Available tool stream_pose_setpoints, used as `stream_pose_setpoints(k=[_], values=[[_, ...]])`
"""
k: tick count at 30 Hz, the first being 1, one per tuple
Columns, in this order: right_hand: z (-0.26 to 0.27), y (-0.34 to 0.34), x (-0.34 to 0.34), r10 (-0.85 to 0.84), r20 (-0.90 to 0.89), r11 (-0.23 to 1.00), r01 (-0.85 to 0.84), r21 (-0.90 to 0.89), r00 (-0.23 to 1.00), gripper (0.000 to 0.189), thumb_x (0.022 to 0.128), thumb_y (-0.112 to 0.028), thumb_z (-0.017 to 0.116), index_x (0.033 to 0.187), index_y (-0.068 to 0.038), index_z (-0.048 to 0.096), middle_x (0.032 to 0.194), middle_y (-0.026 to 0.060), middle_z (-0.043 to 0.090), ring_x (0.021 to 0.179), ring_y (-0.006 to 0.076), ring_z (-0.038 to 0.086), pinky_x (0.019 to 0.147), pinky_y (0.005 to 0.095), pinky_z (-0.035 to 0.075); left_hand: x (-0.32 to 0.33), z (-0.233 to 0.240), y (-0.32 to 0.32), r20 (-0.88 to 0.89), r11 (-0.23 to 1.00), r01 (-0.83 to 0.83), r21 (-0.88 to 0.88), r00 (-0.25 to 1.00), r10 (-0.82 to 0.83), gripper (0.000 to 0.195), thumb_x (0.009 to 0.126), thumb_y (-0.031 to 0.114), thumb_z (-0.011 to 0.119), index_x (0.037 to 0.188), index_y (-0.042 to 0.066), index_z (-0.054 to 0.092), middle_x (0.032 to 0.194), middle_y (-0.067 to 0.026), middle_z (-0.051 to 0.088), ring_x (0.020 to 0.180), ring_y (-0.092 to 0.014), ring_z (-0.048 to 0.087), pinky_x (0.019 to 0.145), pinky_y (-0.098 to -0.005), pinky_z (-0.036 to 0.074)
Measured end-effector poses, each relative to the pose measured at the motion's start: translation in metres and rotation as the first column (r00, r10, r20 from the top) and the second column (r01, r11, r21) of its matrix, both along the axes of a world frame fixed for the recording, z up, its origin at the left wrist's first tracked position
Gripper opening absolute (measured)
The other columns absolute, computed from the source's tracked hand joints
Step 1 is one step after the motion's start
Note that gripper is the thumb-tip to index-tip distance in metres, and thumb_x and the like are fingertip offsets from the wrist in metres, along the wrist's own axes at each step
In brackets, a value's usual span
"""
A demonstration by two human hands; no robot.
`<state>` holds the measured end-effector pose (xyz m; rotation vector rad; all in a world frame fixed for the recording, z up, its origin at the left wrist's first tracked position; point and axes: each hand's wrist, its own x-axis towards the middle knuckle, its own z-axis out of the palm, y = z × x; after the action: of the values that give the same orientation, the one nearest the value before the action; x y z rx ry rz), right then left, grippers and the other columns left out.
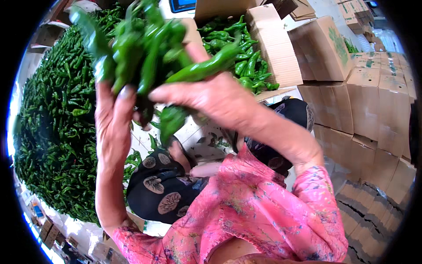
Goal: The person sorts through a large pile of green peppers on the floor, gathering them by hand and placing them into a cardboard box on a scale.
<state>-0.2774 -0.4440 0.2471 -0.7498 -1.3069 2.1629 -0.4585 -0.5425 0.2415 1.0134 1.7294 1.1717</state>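
Note:
A bunch of long green peppers (151,56) is held up between my two hands, slightly blurred. My left hand (115,102) grips the bunch from the left, its thumb and fingers against the pepper stalk ends or tips; I cannot tell which. From the right, my right hand (211,95) clasps the same bunch, with one long pepper lying across its thumb side. One darker pepper (173,120) hangs below the hands. Beyond my right hand stands an open cardboard box (275,43) with green peppers (250,62) inside.
A large heap of green peppers (59,132) fills the left side. Stacked cardboard boxes (366,99) rise on the right, with folded cardboard (369,214) below them. A blue-edged device (183,6) sits at the top. Leaf scraps (214,140) lie on the tiled floor between my feet.

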Motion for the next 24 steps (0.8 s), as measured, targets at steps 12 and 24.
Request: stream_pose_setpoints(k=[12, 24], values=[[-0.063, 0.123, 0.186, -0.311, 0.663, 0.798, -0.191, 0.571, 0.681, 0.082, 0.075, -0.04, 0.084, 0.142, -0.003, 0.053, 0.145, 0.0222, 0.053, 0.135, 0.0332, 0.051, 0.115, 0.0395, 0.038, 0.074, -0.038, 0.134, 0.111, 0.946, 0.322, 0.043, 0.939, -0.325, 0.068, 0.099, 0.025, 0.062, 0.158, 0.01, 0.031, 0.154, -0.0167, 0.044, 0.137, -0.027, 0.048, 0.091, -0.0368, 0.056], [-0.11, 0.149, 0.254, -0.174, 0.75, 0.957, -0.07, 0.282, 0.638, 0.038, 0.082, -0.028, 0.077, 0.111, -0.003, 0.073, 0.095, 0.0054, 0.074, 0.088, 0.0156, 0.067, 0.081, 0.033, 0.053, 0.07, -0.112, 0.094, 0.287, 0.95, 0.121, -0.288, 0.957, -0.035, 0.048, 0.088, 0.023, 0.073, 0.125, -0.004, 0.059, 0.11, -0.0117, 0.069, 0.095, -0.02, 0.067, 0.084, -0.0372, 0.056]])
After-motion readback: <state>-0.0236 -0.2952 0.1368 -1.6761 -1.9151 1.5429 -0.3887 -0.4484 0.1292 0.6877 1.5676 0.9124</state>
